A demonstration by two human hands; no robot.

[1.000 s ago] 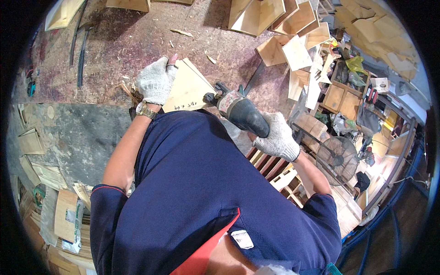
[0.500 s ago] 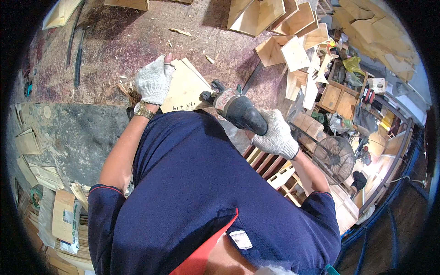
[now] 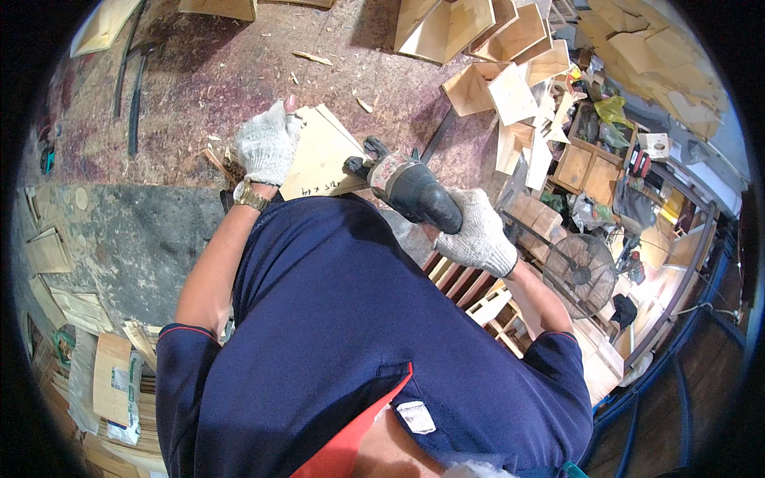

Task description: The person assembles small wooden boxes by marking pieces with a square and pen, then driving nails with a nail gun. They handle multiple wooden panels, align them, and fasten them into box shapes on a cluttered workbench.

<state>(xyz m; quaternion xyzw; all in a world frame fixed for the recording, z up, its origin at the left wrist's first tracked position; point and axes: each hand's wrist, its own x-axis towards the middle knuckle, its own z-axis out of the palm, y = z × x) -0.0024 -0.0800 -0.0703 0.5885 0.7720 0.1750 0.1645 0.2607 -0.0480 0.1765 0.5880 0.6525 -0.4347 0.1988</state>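
My left hand (image 3: 268, 145), in a white knit glove, grips the left edge of a pale plywood panel (image 3: 320, 151). Another thin panel shows along its right edge, and there is handwriting near its lower edge. A wristwatch (image 3: 252, 196) is on my left wrist. My right hand (image 3: 478, 233), gloved alike, is closed around the rear of a dark grey power tool (image 3: 418, 190) with a rounded body. The tool's black front end meets the panel's right side. Its exact kind is unclear, and its contact point is hidden.
Open wooden boxes (image 3: 446, 30) stand at the far right of the worn worktop (image 3: 207, 95). Wood splinters (image 3: 312, 58) and dark bars (image 3: 135, 103) lie on it. At right are a fan (image 3: 580, 275) and clutter. Panels (image 3: 111, 374) are stacked at lower left.
Almost nothing differs. The power tool and my right hand have shifted very slightly left; my left hand keeps its hold on the plywood panel.
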